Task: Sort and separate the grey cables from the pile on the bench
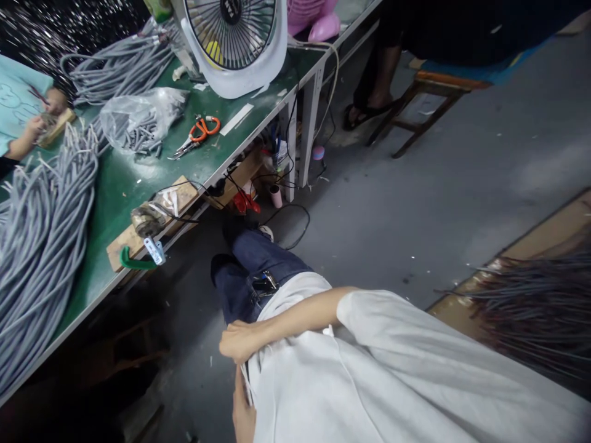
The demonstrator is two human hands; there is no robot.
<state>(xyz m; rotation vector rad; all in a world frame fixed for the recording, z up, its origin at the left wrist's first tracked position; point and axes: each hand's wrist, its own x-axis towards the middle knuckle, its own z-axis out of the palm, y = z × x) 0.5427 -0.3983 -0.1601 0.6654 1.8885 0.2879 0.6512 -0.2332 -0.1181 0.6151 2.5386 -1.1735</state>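
My right hand (237, 341) crosses the front of my body to the left side of my waist. Its fingers are curled closed beside the hem of my white shirt (323, 375); what they hold, if anything, is hidden. Just below it in the picture is my left hand (242, 406), against the side of the shirt, with a finger stretched out straight towards the right hand. Part of the left hand is hidden by the shirt. Dark blue trousers (272, 258) show beyond the hem, with a small dark metallic object (265, 283) at the hip.
A green table (111, 197) bears grey cable bundles (46, 246), a plastic bag (143, 120) of short grey pieces, orange-handled pliers (198, 135), a fan (235, 49) and a wooden board (124, 243). Another person's hands (50, 114) work at left. A stool (429, 92) stands upper right; more cables (540, 301) lie right.
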